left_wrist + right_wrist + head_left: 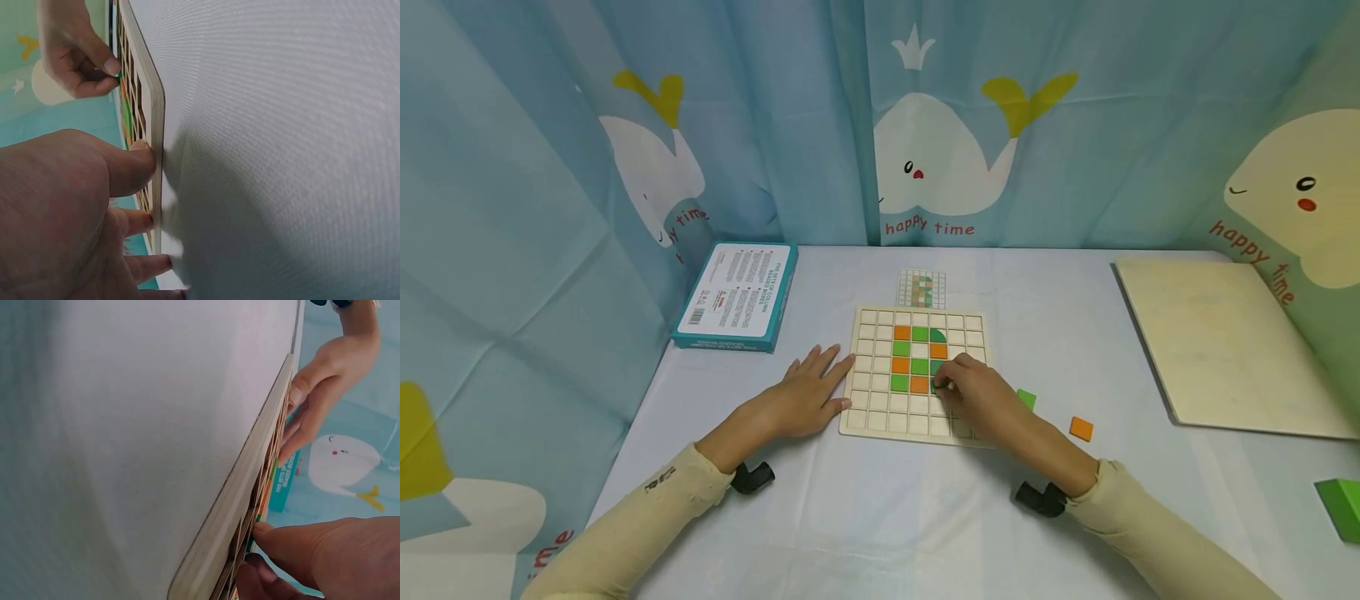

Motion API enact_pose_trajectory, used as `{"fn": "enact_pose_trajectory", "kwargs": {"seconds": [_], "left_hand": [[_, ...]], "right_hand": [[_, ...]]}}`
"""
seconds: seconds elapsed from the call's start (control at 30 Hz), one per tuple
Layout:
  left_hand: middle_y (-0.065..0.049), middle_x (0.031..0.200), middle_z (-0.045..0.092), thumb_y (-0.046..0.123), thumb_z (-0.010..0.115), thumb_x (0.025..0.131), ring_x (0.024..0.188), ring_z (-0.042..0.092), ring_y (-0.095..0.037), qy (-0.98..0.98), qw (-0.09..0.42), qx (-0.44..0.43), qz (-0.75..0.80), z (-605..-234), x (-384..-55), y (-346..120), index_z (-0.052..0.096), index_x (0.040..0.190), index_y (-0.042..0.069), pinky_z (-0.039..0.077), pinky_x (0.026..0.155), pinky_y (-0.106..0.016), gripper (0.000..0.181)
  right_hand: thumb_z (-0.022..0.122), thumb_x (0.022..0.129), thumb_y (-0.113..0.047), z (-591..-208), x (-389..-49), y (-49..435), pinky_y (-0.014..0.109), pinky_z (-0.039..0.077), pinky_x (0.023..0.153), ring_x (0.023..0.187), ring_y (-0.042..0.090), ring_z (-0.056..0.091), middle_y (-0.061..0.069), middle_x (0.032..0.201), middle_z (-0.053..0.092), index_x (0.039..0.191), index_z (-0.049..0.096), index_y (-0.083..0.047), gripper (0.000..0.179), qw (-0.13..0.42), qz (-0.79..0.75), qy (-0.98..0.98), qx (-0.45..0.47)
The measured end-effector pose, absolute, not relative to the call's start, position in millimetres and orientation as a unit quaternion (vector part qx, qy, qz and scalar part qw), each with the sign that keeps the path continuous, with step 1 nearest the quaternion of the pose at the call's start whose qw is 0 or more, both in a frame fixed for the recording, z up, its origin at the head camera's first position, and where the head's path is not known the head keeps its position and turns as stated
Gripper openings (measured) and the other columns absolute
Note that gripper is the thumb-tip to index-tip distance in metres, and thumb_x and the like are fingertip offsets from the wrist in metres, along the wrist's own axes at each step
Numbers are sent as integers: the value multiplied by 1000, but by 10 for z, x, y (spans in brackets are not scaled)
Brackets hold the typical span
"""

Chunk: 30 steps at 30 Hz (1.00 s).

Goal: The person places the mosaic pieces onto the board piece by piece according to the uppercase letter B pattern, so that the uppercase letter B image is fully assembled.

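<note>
A wooden grid board [868, 421] lies on the table with orange, light green and dark green tiles set in its middle columns. My left hand [808, 392] rests at the board's left edge, fingers spread and straight, the thumb at the rim in the left wrist view. Over the board, my right hand [981, 396] pinches a small dark green tile [250, 542] between thumb and fingertips, down at the grid at the lower end of the right tile column. Its fingers hide part of that tile. A loose light green tile [1027, 399] lies partly behind the right hand.
A loose orange tile [1081, 429] lies right of the board. Behind the board is a pattern card [922, 287]. A teal box [737, 296] stands back left, a large pale wooden panel [1232, 342] lies right, and a green block [1341, 507] sits at the right edge.
</note>
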<state>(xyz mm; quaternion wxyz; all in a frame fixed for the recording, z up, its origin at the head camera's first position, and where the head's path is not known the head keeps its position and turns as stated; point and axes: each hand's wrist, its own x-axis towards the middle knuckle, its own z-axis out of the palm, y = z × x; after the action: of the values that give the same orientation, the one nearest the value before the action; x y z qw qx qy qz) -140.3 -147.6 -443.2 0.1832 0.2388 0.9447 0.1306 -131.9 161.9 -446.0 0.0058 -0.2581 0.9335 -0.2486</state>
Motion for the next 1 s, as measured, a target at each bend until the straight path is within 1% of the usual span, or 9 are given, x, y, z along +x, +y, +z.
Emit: {"fn": "enact_pose_trajectory", "kwargs": {"seconds": [0.17, 0.3, 0.43, 0.57, 0.67, 0.8, 0.9, 1.0], "left_hand": [[-19, 176, 14, 44, 51, 111, 162, 8, -47, 945, 185, 238, 126, -4442, -1407, -1473, 23, 170, 14, 17, 126, -68, 72], [-19, 176, 14, 45, 49, 111, 162, 8, -46, 946, 186, 240, 119, -4445, -1409, -1474, 21, 170, 15, 18, 126, -67, 72], [-19, 176, 13, 45, 49, 111, 162, 7, -46, 945, 188, 242, 119, -4437, -1407, -1480, 20, 170, 15, 18, 126, -67, 72], [-19, 176, 13, 45, 49, 111, 162, 7, -47, 944, 188, 243, 120, -4425, -1403, -1479, 21, 170, 15, 18, 125, -68, 72], [-19, 176, 13, 45, 49, 111, 162, 8, -47, 944, 186, 243, 118, -4421, -1402, -1479, 21, 170, 15, 18, 125, -68, 72], [-19, 176, 13, 45, 49, 111, 162, 7, -46, 944, 188, 242, 119, -4421, -1399, -1480, 21, 170, 15, 18, 126, -68, 72], [-19, 176, 12, 45, 49, 111, 162, 7, -46, 945, 188, 240, 121, -4418, -1396, -1481, 21, 170, 15, 18, 126, -68, 72], [-19, 176, 13, 44, 50, 111, 162, 7, -46, 945, 188, 239, 123, -4415, -1394, -1477, 21, 170, 15, 18, 126, -68, 72]], "right_hand": [[75, 95, 1, -4444, -1311, 1626, 34, 58, 76, 87, 17, 65, 5, 99, 67, 103, 73, -4, 10, 15, -256, 931, -260], [76, 95, 0, -4407, -1298, 1663, 33, 57, 75, 86, 18, 63, 8, 104, 67, 105, 74, -3, 11, 22, -256, 926, -275], [76, 96, -1, -4316, -1289, 1812, 37, 58, 80, 90, 20, 64, 10, 113, 67, 112, 75, -3, 16, 29, -258, 927, -270], [74, 97, -3, -4165, -1277, 2099, 44, 58, 85, 100, 27, 67, 13, 120, 66, 119, 72, -2, 21, 42, -253, 938, -235], [73, 100, -8, -4056, -1241, 2370, 47, 57, 85, 106, 33, 66, 16, 123, 64, 121, 70, -2, 22, 73, -247, 945, -203], [74, 99, -13, -3991, -1171, 2762, 50, 57, 84, 107, 38, 65, 20, 122, 60, 120, 68, -1, 25, 140, -231, 949, -162], [77, 97, -15, -4019, -1116, 3022, 48, 56, 82, 102, 36, 63, 22, 116, 60, 116, 65, 1, 28, 174, -217, 951, -138], [80, 95, -21, -4080, -1054, 3208, 43, 54, 79, 97, 29, 61, 18, 109, 61, 113, 64, 0, 32, 179, -210, 952, -133]]}}
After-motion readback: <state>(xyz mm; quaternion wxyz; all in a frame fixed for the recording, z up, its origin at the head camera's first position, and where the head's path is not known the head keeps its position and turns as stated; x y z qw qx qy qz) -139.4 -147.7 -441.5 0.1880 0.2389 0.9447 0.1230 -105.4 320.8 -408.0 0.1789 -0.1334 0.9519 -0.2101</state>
